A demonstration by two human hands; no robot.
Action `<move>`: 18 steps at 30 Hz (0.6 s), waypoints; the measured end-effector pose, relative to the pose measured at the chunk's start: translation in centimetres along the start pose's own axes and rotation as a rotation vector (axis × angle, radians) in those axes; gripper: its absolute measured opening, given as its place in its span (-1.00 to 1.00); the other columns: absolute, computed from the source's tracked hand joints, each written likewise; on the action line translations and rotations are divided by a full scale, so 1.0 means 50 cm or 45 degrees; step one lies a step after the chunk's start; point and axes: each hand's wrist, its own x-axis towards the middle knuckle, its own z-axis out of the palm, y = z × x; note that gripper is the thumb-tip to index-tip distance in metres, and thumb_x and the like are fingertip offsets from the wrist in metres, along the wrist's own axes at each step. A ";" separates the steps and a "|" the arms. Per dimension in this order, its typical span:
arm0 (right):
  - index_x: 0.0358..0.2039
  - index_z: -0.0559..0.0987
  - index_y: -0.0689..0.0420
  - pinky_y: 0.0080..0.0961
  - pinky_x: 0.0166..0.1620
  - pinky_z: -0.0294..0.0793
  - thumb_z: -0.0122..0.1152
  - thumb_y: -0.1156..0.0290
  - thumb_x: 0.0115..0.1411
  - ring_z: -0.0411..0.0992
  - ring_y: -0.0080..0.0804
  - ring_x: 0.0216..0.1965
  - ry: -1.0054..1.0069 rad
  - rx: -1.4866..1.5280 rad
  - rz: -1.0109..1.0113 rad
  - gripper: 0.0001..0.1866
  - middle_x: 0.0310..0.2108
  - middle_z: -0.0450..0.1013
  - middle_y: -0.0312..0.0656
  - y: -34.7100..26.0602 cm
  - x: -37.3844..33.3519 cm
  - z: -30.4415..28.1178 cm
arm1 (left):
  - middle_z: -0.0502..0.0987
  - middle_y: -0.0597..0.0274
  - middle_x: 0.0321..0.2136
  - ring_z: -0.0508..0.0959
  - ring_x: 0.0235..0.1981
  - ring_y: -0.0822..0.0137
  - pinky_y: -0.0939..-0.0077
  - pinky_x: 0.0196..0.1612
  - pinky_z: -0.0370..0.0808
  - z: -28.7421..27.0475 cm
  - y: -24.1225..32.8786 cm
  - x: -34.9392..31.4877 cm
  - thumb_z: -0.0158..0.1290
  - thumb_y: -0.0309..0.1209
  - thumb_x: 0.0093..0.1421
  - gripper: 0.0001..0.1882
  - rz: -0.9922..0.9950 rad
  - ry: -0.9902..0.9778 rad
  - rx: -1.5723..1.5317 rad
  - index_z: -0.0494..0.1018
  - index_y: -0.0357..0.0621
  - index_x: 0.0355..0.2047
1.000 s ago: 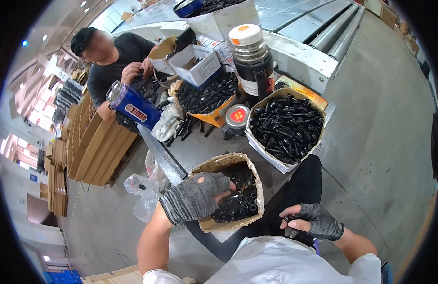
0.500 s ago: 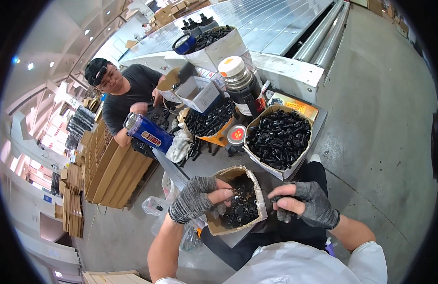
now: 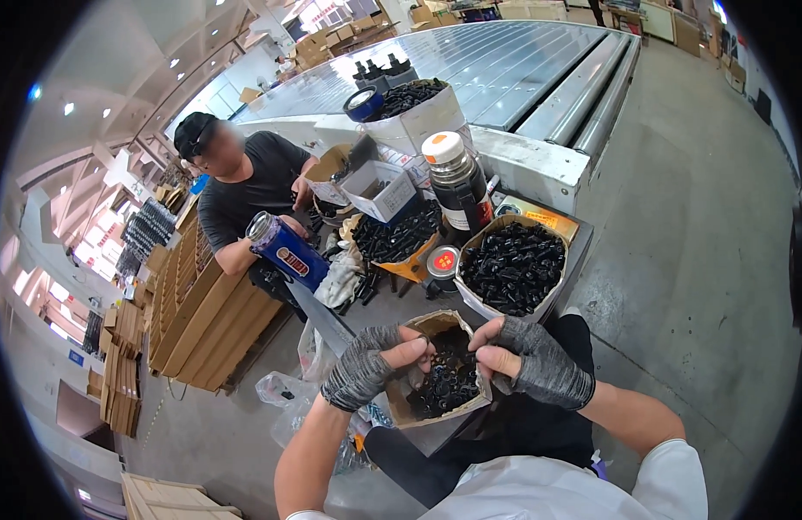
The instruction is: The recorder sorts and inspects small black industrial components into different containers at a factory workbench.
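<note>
At the open brown cardboard box [image 3: 440,321], I have the left hand [image 3: 366,364] and right hand [image 3: 544,364] pinched narrow, on what I cannot tell; the small black ring-shaped parts [image 3: 449,386] inside look light, stiff, probably slippery, best gripped by their rims.

Your left hand [image 3: 366,364] and right hand [image 3: 544,360], both in grey fingerless gloves, were raised over the ring box [image 3: 444,418], thumbs close to fingers; anything between them was too small to tell. Black rings [image 3: 444,388] lay in that box, near you on the table [image 3: 382,305]. Beyond it to the right stood a carton [image 3: 475,303] full of black parts [image 3: 515,264], with a flask [image 3: 457,195] behind and a round lid [image 3: 442,260] just beside. A blue can [image 3: 290,253] leaned left, near a co-worker [image 3: 249,186] in a black cap.
</note>
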 end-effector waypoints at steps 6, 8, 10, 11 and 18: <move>-0.10 0.46 0.26 -0.55 -0.12 0.49 0.01 0.36 0.39 0.49 -0.56 -0.27 0.080 0.042 -0.021 -0.77 -0.32 0.46 -0.23 -0.007 0.006 0.019 | 0.63 0.25 -0.37 0.59 -0.29 0.45 0.56 -0.10 0.50 0.007 -0.002 -0.008 0.16 -0.29 0.28 -0.69 0.200 0.112 0.073 0.57 -0.31 -0.13; -0.13 0.48 0.27 -0.54 -0.13 0.49 0.03 0.36 0.38 0.49 -0.56 -0.27 0.090 0.058 0.001 -0.78 -0.32 0.47 -0.23 -0.013 0.014 0.025 | 0.63 0.25 -0.36 0.58 -0.29 0.46 0.56 -0.09 0.49 0.018 0.002 -0.015 0.16 -0.29 0.27 -0.69 0.252 0.146 0.059 0.57 -0.30 -0.12; -0.17 0.49 0.27 -0.54 -0.13 0.49 0.05 0.36 0.38 0.49 -0.56 -0.27 0.102 0.071 0.017 -0.79 -0.32 0.47 -0.23 -0.026 0.023 0.032 | 0.63 0.27 -0.37 0.57 -0.30 0.48 0.57 -0.12 0.49 0.037 0.006 -0.027 0.17 -0.28 0.27 -0.69 0.349 0.229 0.105 0.58 -0.28 -0.12; -0.16 0.49 0.26 -0.54 -0.13 0.49 0.07 0.36 0.37 0.49 -0.56 -0.27 0.090 0.142 0.065 -0.79 -0.33 0.47 -0.24 -0.036 0.028 0.037 | 0.61 0.31 -0.39 0.56 -0.31 0.51 0.58 -0.16 0.49 0.042 -0.006 -0.024 0.15 -0.30 0.29 -0.73 0.463 0.247 0.077 0.58 -0.23 -0.12; -0.10 0.46 0.16 -0.66 -0.26 0.45 0.08 0.27 0.39 0.42 -0.61 -0.34 0.117 0.477 0.120 -0.77 -0.37 0.44 -0.29 -0.030 0.049 0.084 | 0.59 0.34 -0.41 0.53 -0.36 0.52 0.60 -0.24 0.47 0.062 -0.022 -0.024 0.12 -0.37 0.31 -0.81 0.726 0.336 0.095 0.59 -0.22 -0.18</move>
